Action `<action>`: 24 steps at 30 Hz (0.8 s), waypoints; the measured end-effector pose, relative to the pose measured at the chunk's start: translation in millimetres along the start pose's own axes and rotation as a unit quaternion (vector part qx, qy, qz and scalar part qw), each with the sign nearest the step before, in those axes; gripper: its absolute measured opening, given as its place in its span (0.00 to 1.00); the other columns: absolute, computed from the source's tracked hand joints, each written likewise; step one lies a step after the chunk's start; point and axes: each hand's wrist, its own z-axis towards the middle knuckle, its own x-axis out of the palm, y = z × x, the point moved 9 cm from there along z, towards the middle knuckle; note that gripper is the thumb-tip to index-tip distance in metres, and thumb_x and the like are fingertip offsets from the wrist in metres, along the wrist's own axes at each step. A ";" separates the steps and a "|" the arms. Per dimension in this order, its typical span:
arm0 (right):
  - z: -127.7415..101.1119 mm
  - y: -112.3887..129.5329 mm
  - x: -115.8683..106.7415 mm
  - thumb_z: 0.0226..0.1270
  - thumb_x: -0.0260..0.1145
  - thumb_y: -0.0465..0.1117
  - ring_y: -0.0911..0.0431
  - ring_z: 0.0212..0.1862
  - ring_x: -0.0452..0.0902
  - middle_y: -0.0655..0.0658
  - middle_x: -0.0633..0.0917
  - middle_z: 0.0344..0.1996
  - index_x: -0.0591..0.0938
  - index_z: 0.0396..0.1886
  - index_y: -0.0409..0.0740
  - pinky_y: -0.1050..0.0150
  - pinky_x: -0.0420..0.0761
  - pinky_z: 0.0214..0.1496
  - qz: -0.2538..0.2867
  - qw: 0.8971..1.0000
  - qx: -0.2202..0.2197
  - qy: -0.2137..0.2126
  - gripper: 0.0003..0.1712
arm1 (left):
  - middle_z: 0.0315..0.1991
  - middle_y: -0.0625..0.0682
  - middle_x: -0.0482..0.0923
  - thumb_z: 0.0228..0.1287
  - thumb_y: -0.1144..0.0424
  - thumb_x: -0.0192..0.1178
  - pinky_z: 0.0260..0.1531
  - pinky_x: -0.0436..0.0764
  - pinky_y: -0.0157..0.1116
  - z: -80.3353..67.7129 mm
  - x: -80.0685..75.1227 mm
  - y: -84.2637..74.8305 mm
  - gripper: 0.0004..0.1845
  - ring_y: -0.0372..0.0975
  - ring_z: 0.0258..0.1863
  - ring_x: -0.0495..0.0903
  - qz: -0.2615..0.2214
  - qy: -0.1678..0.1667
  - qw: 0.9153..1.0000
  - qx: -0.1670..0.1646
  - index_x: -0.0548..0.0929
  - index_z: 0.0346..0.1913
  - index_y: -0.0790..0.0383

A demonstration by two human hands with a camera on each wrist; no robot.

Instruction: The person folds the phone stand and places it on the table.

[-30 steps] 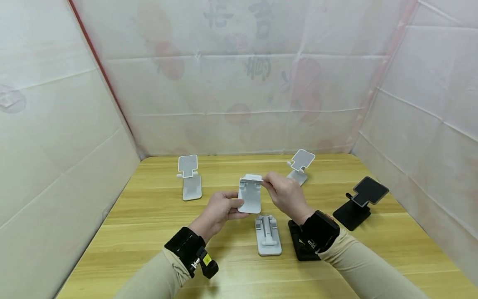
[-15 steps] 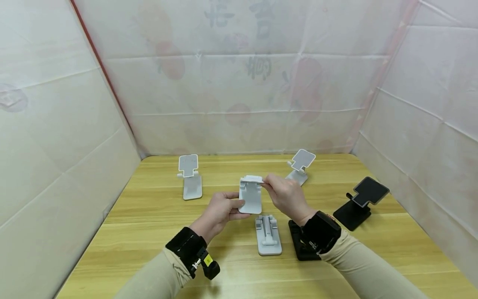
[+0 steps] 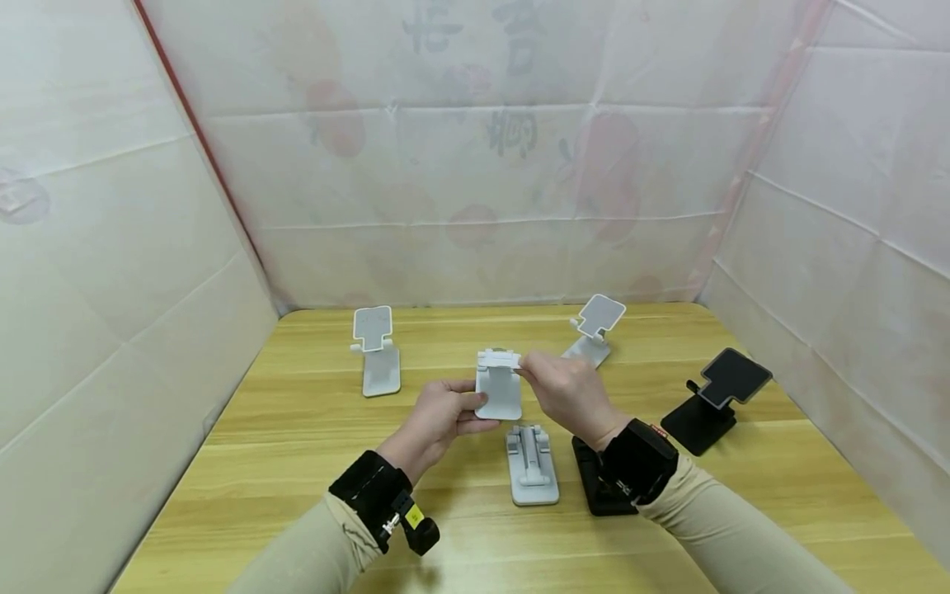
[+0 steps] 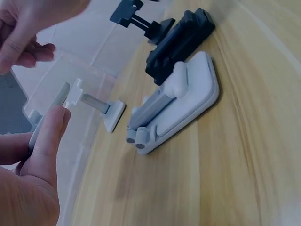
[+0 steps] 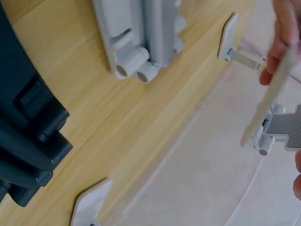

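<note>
A white folding phone stand [image 3: 499, 396] is raised over the table between both hands. My left hand [image 3: 438, 417] pinches its base plate, thumb on the near face and fingers behind. At the upper right edge, my right hand [image 3: 567, 392] pinches the hinged panel, which is swung partly out from the base. The right wrist view shows this panel's grey pad [image 5: 288, 129] beside the pale base plate [image 5: 270, 94], with right fingertips [image 5: 298, 181] at the frame edge. Below the hands lies a folded white phone stand [image 3: 532, 466].
A folded black phone stand [image 3: 594, 483] lies under the right wrist, partly hidden. Unfolded white stands are at the back left [image 3: 380, 371] and back right [image 3: 590, 351]. An unfolded black stand [image 3: 701, 421] is at the right. White sheeting [image 3: 475, 190] encloses the wooden table [image 3: 297, 478].
The held stand's panel has tilted further down toward me, its edge now showing as a wider band across the base. Both hands stay nearly in place.
</note>
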 end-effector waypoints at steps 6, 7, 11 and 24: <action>-0.9 4.6 -1.2 0.70 0.65 0.33 0.63 0.17 0.62 0.51 0.73 0.18 0.76 0.35 0.39 0.74 0.63 0.13 0.006 1.000 -0.011 -0.002 0.05 | 0.62 0.74 0.76 0.73 0.74 0.56 0.49 0.89 0.43 -0.5 0.8 -3.7 0.23 0.58 0.53 0.85 -0.016 0.008 1.000 0.007 0.71 0.68 0.78; -0.8 5.4 -1.4 0.72 0.64 0.34 0.63 0.17 0.62 0.51 0.73 0.18 0.76 0.35 0.39 0.73 0.63 0.13 0.005 1.000 -0.014 -0.004 0.05 | 0.61 0.74 0.76 0.73 0.74 0.57 0.49 0.89 0.43 -0.5 0.7 -4.0 0.24 0.59 0.53 0.84 -0.020 0.009 1.000 0.006 0.71 0.69 0.78; -1.8 8.6 0.2 0.81 0.56 0.37 0.63 0.17 0.63 0.51 0.74 0.18 0.76 0.35 0.39 0.72 0.66 0.14 0.000 1.000 -0.022 -0.003 0.10 | 0.61 0.75 0.76 0.73 0.74 0.56 0.50 0.89 0.43 -1.1 0.4 -4.6 0.24 0.58 0.54 0.84 -0.036 0.010 0.999 0.004 0.70 0.68 0.79; -12.2 14.4 9.2 0.79 0.46 0.29 0.62 0.18 0.64 0.51 0.73 0.18 0.78 0.33 0.39 0.70 0.69 0.15 -0.026 0.999 -0.038 0.019 0.16 | 0.56 0.74 0.80 0.71 0.76 0.53 0.50 0.89 0.42 -3.0 3.0 -11.4 0.21 0.57 0.51 0.86 -0.085 0.020 0.996 0.012 0.75 0.64 0.80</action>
